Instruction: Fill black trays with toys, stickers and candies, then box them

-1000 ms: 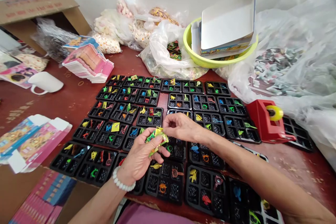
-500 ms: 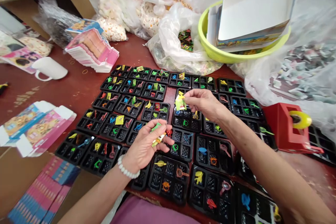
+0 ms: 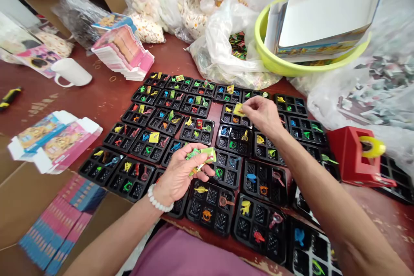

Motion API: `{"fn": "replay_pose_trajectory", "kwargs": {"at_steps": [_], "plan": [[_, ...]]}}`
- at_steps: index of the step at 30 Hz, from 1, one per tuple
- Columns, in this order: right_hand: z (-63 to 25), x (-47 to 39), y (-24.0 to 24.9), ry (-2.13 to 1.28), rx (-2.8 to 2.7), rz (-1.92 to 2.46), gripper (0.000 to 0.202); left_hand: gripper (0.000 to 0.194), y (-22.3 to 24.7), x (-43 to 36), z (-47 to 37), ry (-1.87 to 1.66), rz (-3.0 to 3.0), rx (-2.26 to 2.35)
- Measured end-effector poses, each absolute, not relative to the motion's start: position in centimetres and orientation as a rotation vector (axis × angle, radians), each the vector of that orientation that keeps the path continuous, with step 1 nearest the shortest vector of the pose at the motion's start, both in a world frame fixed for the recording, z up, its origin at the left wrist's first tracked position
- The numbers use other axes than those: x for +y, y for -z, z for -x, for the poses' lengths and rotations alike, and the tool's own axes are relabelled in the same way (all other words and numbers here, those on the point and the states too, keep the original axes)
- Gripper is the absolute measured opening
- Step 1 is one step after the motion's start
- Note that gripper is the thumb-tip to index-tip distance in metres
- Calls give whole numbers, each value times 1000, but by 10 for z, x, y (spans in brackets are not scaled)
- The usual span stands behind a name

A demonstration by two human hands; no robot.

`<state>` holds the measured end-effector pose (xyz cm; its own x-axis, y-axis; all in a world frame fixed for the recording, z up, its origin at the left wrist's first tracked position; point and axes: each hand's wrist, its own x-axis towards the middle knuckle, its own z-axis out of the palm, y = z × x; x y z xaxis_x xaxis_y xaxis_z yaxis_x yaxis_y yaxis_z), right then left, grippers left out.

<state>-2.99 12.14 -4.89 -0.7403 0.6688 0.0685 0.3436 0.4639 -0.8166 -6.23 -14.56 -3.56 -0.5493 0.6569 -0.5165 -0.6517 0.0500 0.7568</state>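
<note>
My left hand [image 3: 187, 166], with a white bead bracelet at the wrist, is closed on several small green and yellow packets [image 3: 202, 158] above the trays. Further off, my right hand [image 3: 263, 114] pinches a small yellow packet [image 3: 238, 109] over a black compartment tray [image 3: 223, 116]. That tray also holds little yellow and orange plastic toys. Rows of similar black trays [image 3: 210, 207] cover the table, with small coloured toys in their compartments. Some trays at the left and back also have a packet, such as the yellow packet [image 3: 154, 137].
A red tape dispenser [image 3: 347, 159] stands at the right. Behind the trays are an open plastic bag [image 3: 213, 56] of packets and a yellow-green basin [image 3: 268, 62]. At left lie a white mug [image 3: 73, 72], flattened printed boxes [image 3: 54, 138] and a cutter [image 3: 10, 98].
My right hand has moved slightly right and down to a tray, with a yellow packet at its fingertips. A green packet now shows at the left fingertips. The view has shifted a little.
</note>
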Motion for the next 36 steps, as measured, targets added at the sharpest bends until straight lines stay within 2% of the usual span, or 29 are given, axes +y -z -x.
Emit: {"fn": "replay_pose_trajectory", "kwargs": {"at_steps": [2, 4, 8, 14, 16, 20, 22, 23, 25, 28, 30, 36], "plan": [[38, 144, 59, -892, -2398, 989, 11, 39, 35, -151, 64, -1688, 18, 1343], [44, 154, 70, -775, -2482, 1058, 18, 38, 34, -154, 66, -1693, 44, 1345], [54, 151, 83, -689, -2589, 1112, 28, 39, 34, -153, 68, -1699, 45, 1343], [51, 134, 75, -654, -2642, 1002, 27, 39, 38, -147, 69, -1713, 30, 1335], [37, 112, 65, -870, -2607, 777, 25, 41, 39, -146, 68, -1714, 25, 1341], [2, 55, 46, -1790, -2555, 213, 31, 43, 43, -144, 62, -1713, -4, 1340], [-9, 42, 42, -2020, -2514, 155, 27, 41, 45, -144, 58, -1703, -9, 1321], [-11, 43, 42, -2028, -2500, 195, 23, 39, 45, -144, 57, -1699, 1, 1308], [-10, 57, 43, -1823, -2507, 373, 16, 33, 43, -146, 54, -1705, 48, 1263], [-5, 91, 51, -1216, -2583, 678, 7, 32, 37, -152, 52, -1739, 132, 1183], [-2, 105, 59, -937, -2663, 750, 7, 34, 34, -158, 52, -1744, 143, 1173], [3, 102, 74, -771, -2740, 716, 5, 29, 38, -169, 49, -1681, 17, 1193]]}}
